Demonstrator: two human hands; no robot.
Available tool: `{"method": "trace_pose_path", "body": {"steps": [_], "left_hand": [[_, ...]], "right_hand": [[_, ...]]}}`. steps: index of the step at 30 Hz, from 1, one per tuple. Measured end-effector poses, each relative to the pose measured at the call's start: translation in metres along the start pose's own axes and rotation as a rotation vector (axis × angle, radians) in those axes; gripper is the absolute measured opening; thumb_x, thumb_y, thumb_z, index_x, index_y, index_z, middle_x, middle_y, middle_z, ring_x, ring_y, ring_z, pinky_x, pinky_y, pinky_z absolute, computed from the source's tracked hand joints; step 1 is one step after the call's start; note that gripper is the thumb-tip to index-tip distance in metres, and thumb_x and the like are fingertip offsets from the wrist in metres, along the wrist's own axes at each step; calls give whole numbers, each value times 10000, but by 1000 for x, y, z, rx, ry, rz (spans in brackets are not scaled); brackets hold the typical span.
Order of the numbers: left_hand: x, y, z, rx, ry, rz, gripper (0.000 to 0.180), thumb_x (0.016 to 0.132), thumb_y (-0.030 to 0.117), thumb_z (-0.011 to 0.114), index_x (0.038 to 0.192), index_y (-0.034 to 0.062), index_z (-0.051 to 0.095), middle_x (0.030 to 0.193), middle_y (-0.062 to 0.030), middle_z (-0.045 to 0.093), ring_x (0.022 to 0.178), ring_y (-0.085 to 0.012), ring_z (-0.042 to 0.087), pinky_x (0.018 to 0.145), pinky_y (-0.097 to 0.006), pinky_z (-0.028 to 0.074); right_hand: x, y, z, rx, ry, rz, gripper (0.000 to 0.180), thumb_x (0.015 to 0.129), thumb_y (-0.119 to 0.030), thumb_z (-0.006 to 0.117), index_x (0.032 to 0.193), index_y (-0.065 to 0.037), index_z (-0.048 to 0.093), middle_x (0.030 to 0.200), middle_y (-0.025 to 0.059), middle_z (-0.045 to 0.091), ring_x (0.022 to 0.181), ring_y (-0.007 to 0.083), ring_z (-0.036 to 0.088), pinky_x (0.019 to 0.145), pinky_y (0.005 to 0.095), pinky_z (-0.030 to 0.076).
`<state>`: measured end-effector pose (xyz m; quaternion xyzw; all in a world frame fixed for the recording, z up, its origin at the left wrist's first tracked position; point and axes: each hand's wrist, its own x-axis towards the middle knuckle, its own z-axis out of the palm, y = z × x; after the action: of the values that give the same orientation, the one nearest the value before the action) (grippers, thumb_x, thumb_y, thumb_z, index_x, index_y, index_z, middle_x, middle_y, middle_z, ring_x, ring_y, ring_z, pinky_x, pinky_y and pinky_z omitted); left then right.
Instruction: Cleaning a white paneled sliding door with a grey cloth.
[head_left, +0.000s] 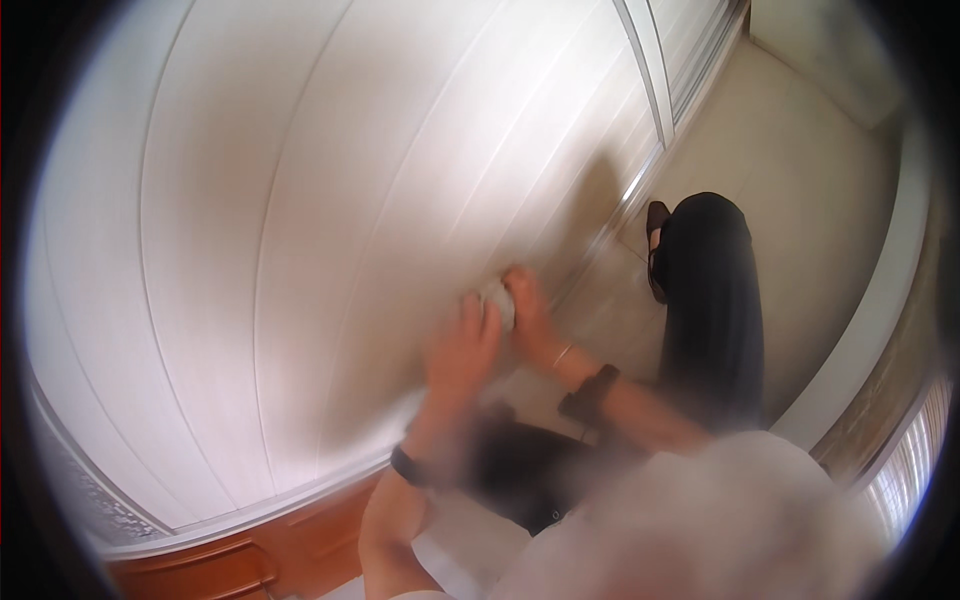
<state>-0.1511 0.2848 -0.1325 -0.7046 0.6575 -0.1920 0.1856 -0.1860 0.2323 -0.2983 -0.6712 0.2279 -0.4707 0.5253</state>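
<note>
White grooved panelling of a tall sliding door (330, 230) fills most of your view, with pale floor tiles (790, 180) to the right and a reddish-brown wooden edge (250, 560) below. Your left hand (462, 352) lies against the lower panel, fingers spread and blurred; whether it grips anything you cannot tell. Your right hand (528, 312) is curled around a small white crumpled cloth (499, 300), pressed to the door just beside the left hand. Both wrists carry dark bands. Your dark-trousered leg (710, 300) stretches over the tiles.
</note>
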Motion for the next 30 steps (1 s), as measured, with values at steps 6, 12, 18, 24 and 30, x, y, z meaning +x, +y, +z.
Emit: {"method": "trace_pose_path", "body": {"steps": [6,12,18,24,30], "left_hand": [[130,-21,-28,-31,517,148,372,748,138,587,1114,71,596,1069,-95,568,968,-264,541,818,-401,433],[198,-1,-2,-40,514,215,327,715,176,638,1024,73,625,1002,-42,574,979,-212,521,863,-331,414],[62,21,85,-45,323,198,298,741,154,582,1023,58,601,1057,-99,579,989,-243,531,815,-354,421],[-45,67,154,-82,-235,233,221,785,123,565,982,65,644,1015,-91,616,994,-248,553,845,-370,434],[-118,60,144,-437,-397,-174,201,719,75,625,907,12,652,941,-152,597,1002,-342,552,817,-442,459]], "right_hand": [[143,-21,-80,-148,368,-121,430,731,42,613,1155,21,543,1113,203,541,1055,370,522,944,420,433],[167,28,-63,181,671,37,425,874,-100,650,1240,-5,457,1156,124,509,1112,249,492,954,375,422],[25,79,3,-5,428,253,498,764,-71,676,1205,4,456,1180,178,462,1151,325,446,1002,409,352],[-138,147,20,-144,-512,251,504,805,-35,628,1272,23,447,1226,233,496,1174,397,476,996,422,397],[-126,68,-3,-307,-787,533,519,796,-51,662,1281,-24,478,1233,220,527,1179,376,499,975,415,427]]}}
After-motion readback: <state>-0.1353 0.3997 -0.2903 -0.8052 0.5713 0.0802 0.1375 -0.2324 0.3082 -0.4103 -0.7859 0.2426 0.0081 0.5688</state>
